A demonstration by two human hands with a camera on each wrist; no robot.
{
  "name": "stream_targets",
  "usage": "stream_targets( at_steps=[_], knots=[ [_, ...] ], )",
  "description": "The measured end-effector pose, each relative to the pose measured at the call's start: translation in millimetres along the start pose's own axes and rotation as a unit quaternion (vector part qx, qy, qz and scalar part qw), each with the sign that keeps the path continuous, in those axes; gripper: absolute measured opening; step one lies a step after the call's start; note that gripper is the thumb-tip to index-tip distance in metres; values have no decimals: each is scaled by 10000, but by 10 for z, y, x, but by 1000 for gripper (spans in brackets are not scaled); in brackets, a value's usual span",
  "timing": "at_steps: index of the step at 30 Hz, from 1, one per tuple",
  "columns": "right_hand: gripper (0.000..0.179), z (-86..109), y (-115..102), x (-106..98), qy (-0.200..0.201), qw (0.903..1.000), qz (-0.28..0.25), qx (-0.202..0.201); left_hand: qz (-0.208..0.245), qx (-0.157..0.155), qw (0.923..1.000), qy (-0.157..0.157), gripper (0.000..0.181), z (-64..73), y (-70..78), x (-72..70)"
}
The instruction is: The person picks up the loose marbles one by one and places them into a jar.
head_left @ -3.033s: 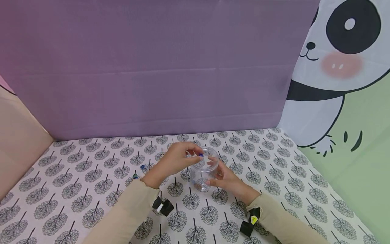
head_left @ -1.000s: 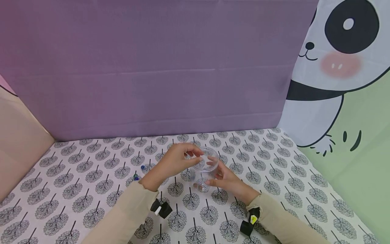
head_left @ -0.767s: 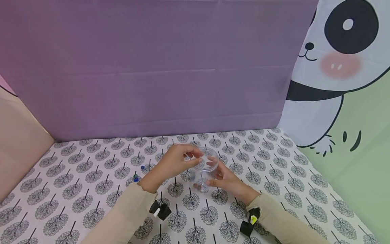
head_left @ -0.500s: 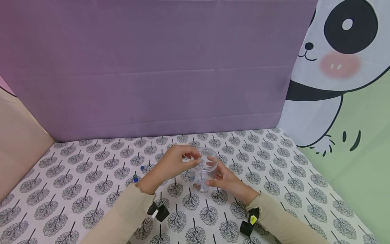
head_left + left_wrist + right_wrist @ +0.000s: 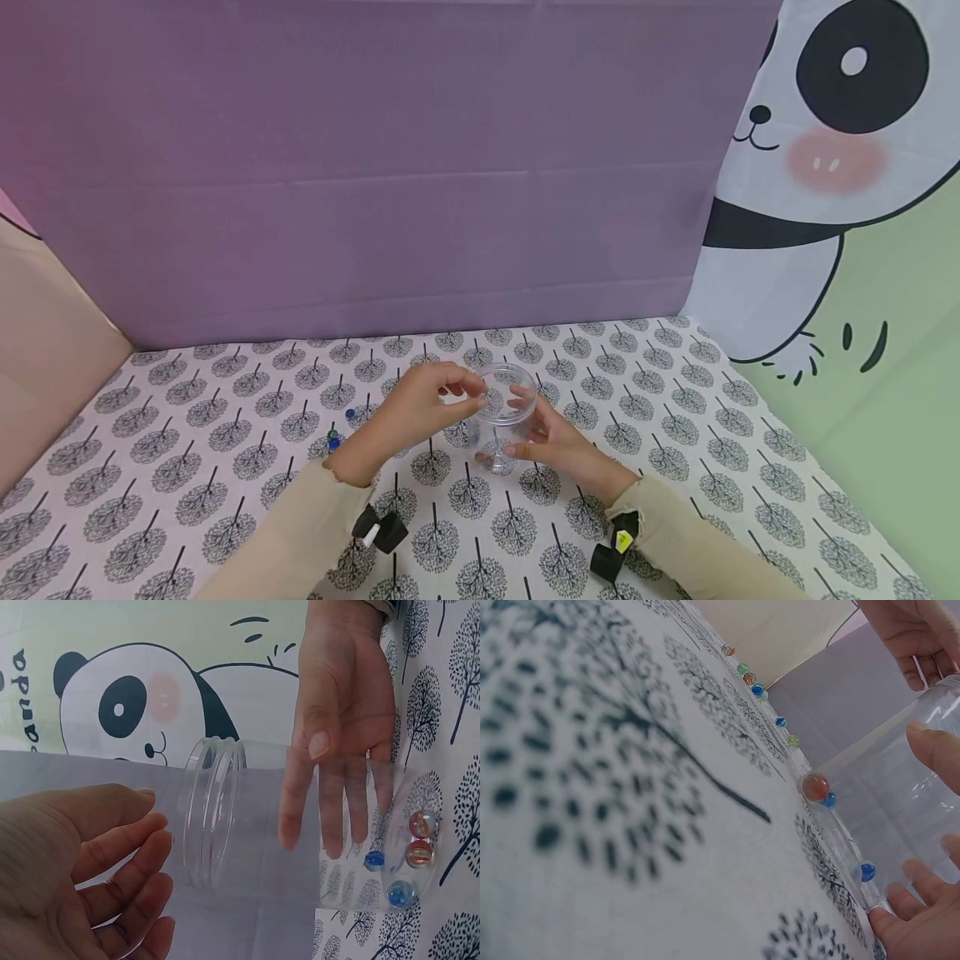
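A clear jar [image 5: 487, 432] with a threaded rim stands upright on the cloth. My right hand [image 5: 561, 450] holds it from the right, thumb on the near side and fingers around the far side. Just left of the rim is my left hand [image 5: 423, 408], its fingers loosely curled with nothing between them. Several marbles lie on the bottom of the jar. In the left wrist view these include a red-and-white marble [image 5: 424, 823], an orange striped marble [image 5: 419, 853], a light blue marble [image 5: 402, 893] and a dark blue marble [image 5: 374, 860].
Loose marbles lie on the tree-patterned cloth [image 5: 225, 483] left of the jar: a blue one [image 5: 350, 414] and another blue one [image 5: 334, 445] beside the left forearm. More, including an orange marble [image 5: 728, 649], show in the right wrist view. A purple curtain [image 5: 412, 208] hangs behind.
Three seconds ago my left hand pinched a blue marble over the jar's mouth. It has let the marble go and drawn slightly left and down from the rim. My right hand has stayed put.
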State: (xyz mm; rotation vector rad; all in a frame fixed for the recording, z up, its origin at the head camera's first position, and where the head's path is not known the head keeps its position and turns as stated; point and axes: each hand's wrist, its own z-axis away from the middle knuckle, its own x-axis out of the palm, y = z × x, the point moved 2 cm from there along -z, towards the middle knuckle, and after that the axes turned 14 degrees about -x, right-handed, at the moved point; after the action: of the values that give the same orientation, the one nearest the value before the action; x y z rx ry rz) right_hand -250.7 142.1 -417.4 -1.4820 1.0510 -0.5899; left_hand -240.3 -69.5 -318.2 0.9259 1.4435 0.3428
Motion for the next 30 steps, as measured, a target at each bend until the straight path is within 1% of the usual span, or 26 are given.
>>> stream_targets(
  at_steps=[3, 9, 14, 22, 30],
  knots=[
    [89, -4, 14, -4, -27, 10000, -3, -74, -5, -53, 10000, 20, 16, 18, -27, -5],
    [90, -3, 1, -2, 2, 10000, 32, -48, 7, -165, 9998, 107, 18, 67, -72, -21],
    [90, 2, 0, 0, 42, 10000, 35, -61, 25, -179, 9997, 163, 16, 113, -98, -42],
    [91, 7, 17, 1, 76, 10000, -4, -25, 71, -225, 9996, 150, 16, 165, -154, -50],
    [89, -5, 19, -3, 41, 10000, 56, -61, -41, -350, 9993, 141, 16, 213, -211, -80]
  ],
)
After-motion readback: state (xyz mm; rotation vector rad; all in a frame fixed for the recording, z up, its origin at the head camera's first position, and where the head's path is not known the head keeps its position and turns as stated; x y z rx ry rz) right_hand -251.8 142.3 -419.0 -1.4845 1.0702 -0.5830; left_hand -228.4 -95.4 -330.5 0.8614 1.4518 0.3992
